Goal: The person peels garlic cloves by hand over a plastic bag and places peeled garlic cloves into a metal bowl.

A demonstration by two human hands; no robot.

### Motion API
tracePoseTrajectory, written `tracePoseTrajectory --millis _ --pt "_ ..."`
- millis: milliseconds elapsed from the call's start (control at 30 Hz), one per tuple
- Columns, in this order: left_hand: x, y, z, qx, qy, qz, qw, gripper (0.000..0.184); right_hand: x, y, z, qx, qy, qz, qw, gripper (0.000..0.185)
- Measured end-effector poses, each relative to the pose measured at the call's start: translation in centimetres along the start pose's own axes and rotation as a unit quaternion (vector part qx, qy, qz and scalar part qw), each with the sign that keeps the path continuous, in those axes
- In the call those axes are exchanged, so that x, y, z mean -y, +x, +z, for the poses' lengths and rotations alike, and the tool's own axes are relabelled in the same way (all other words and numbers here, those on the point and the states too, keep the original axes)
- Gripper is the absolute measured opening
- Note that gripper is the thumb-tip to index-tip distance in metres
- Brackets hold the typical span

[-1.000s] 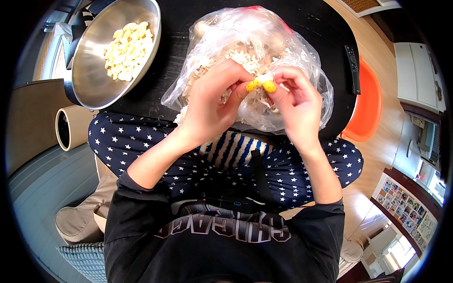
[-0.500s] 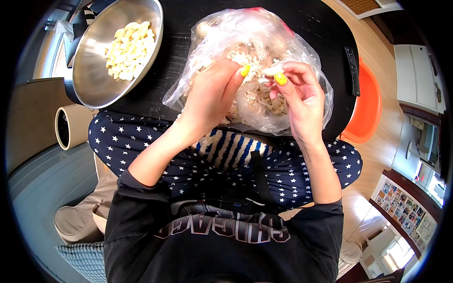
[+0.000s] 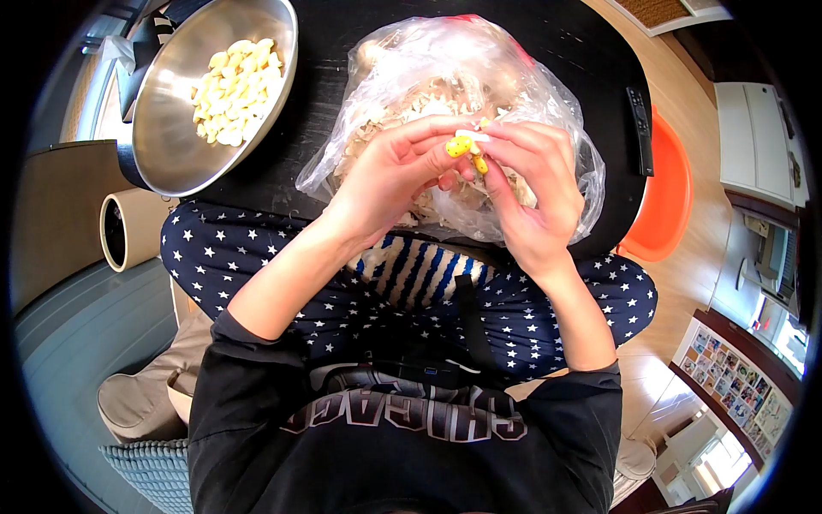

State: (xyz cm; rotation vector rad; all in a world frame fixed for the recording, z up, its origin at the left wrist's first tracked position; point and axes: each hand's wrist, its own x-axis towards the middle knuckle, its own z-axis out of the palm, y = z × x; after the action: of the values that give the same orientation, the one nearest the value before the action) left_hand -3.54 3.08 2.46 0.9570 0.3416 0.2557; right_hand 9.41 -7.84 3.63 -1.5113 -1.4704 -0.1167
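My left hand point(image 3: 390, 176) and my right hand point(image 3: 541, 188) meet over the plastic bag, their fingertips pinched together on a small pale garlic clove point(image 3: 475, 136). Fingers and yellow nails cover most of the clove. Beneath them the clear plastic bag point(image 3: 569, 128) lies wide at its mouth, holding a heap of papery garlic skins point(image 3: 364, 141). Whole bulbs seem to show dimly through the plastic at the back. To the left, a steel bowl point(image 3: 158, 141) tilts towards me with many peeled garlic cloves point(image 3: 235, 94) in it.
The bag and bowl stand on a black table point(image 3: 612, 51). A black remote control point(image 3: 639, 128) lies near its right edge. Beyond that edge is an orange basin point(image 3: 672, 188). A beige cylindrical bin point(image 3: 133, 230) sits at the left, beside my knee.
My hands, apart before, have come together at the fingertips around the clove. My left hand has shifted slightly right and my right hand has turned inward. The bowl and bag look unchanged.
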Motion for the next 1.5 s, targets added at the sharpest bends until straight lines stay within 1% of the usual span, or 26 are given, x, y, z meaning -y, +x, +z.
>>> tracePoseTrajectory --millis 67,100,133,167,233,267,300,367,500,567,600,700,767,900,967,1000,1067,1100,1167,1200,1267,1300,1367,1400,1467,1500 --pt "0.1 0.0 0.0 -0.016 -0.056 0.000 0.998 0.034 0.3 -0.1 -0.1 0.011 0.002 0.010 1.000 0.026" --pt "-0.1 0.0 0.1 -0.016 -0.056 0.000 0.998 0.034 0.5 -0.2 -0.1 -0.007 0.077 0.084 0.993 0.025" --pt "-0.3 0.0 0.2 -0.037 -0.023 0.013 0.999 0.034 0.6 -0.3 -0.1 -0.026 0.152 0.157 0.975 0.023" --pt "-0.5 0.0 0.3 -0.057 0.010 0.025 0.998 0.034 0.4 -0.4 -0.1 -0.026 0.152 0.157 0.975 0.023" --pt "-0.4 0.1 0.1 -0.056 0.049 0.050 0.996 0.033 0.0 -0.5 -0.1 -0.053 0.230 0.227 0.945 0.018" --pt "-0.4 0.1 0.1 -0.054 0.088 0.074 0.992 0.032 0.1 -0.4 -0.1 -0.062 0.240 0.256 0.934 0.011" --pt "-0.4 0.2 0.1 -0.053 0.088 0.074 0.992 0.032 0.2 -0.4 -0.2 -0.062 0.240 0.256 0.934 0.011" --pt "-0.4 0.2 0.1 -0.061 0.132 0.087 0.986 0.032 0.3 -0.4 -0.4 -0.034 0.203 0.336 0.919 0.005" --pt "-0.4 0.2 0.3 -0.068 0.155 0.092 0.981 0.031 -0.7 -0.9 -0.8 0.007 0.150 0.348 0.925 0.008" --pt "-0.3 0.3 0.3 -0.060 0.174 0.111 0.977 0.032 -1.7 -1.1 -0.6 0.034 0.080 0.238 0.967 0.010" --pt "-0.4 0.3 0.3 -0.060 0.174 0.111 0.977 0.032 -1.5 -0.8 -0.4 0.034 0.080 0.238 0.967 0.010" --pt "-0.4 0.2 0.3 -0.065 0.163 0.110 0.978 0.029 -0.8 -0.3 0.2 0.010 0.040 0.245 0.969 0.009" --pt "-0.3 0.2 0.3 -0.073 0.160 0.123 0.977 0.025 -1.0 -0.7 0.0 0.044 0.082 0.304 0.948 0.008" --pt "-0.3 0.1 0.4 -0.085 0.161 0.107 0.977 0.022 -0.7 -0.6 -1.0 0.117 0.065 0.353 0.926 0.007" --pt "0.2 0.1 0.5 -0.113 0.252 0.176 0.945 0.023 -0.9 -0.9 -0.4 0.065 0.219 0.337 0.913 0.011" --pt "0.2 0.1 0.4 -0.112 0.252 0.176 0.945 0.023 -0.6 -0.6 -0.4 0.065 0.218 0.337 0.913 0.011" --pt "-0.1 -0.1 0.3 -0.097 0.441 0.284 0.846 0.022 0.1 0.1 -0.7 0.081 0.446 0.450 0.769 0.018" --pt "-0.3 0.0 0.4 -0.097 0.441 0.284 0.846 0.022 0.1 0.0 -0.7 0.081 0.446 0.450 0.769 0.018" --pt "-0.6 0.3 0.4 -0.086 0.523 0.380 0.758 0.021 -0.1 -0.2 -0.6 0.083 0.467 0.419 0.775 0.024" --pt "-0.5 0.3 0.4 -0.085 0.523 0.380 0.758 0.021 -0.2 -0.3 -0.6 0.083 0.467 0.419 0.774 0.024" --pt "-0.1 0.2 0.6 -0.119 0.383 0.284 0.871 0.023 -0.3 -0.4 -0.6 0.044 0.454 0.377 0.806 0.025" --pt "0.0 0.1 0.8 -0.119 0.382 0.284 0.871 0.023 0.0 -0.2 -0.5 0.044 0.454 0.377 0.806 0.025" --pt "0.1 0.0 1.1 -0.103 0.138 0.176 0.969 0.024 0.9 0.2 -0.4 -0.030 0.399 0.337 0.852 0.029" --pt "-0.1 0.0 1.1 -0.103 0.138 0.176 0.969 0.024 0.9 0.1 -0.4 -0.030 0.399 0.337 0.852 0.029" --pt "-0.7 -0.3 1.0 -0.072 0.105 0.082 0.989 0.025 0.9 -0.2 -0.3 -0.006 0.332 0.298 0.895 0.029" --pt "-0.7 -0.3 0.9 -0.072 0.105 0.082 0.988 0.025 0.9 -0.2 -0.3 -0.006 0.332 0.297 0.895 0.029"
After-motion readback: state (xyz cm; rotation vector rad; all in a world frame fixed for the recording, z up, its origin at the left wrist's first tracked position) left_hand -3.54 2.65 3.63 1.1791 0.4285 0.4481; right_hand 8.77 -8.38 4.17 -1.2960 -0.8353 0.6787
